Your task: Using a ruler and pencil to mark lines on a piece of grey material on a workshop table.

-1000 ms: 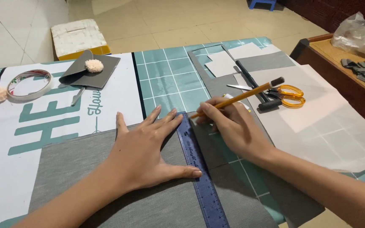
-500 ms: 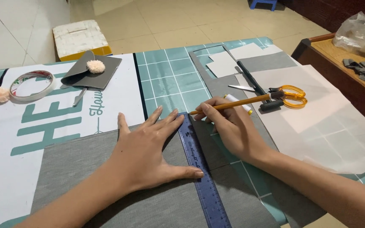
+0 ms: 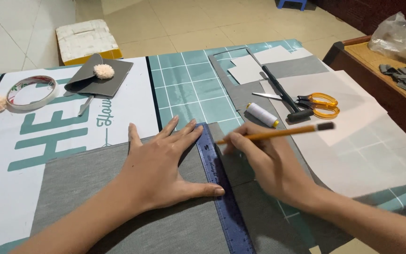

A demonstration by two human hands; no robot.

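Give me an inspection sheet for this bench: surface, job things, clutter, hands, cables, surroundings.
Surface: teal grid cutting mat with a white printed sheet over its left part.
Job's things: grey fabric spread flat; blue ruler lying on it; pencil.
Clutter: thread spool, orange-handled scissors, tape roll, pompom on a grey piece, white paper.
Hands: left hand pressed flat on fabric, thumb at the ruler; right hand holds the pencil at the ruler's edge.
Cables: nothing seen.
Surroundings: tiled floor, foam box, wooden table at right.

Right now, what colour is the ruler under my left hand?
The ruler is blue with pale markings, clearest in the head view.
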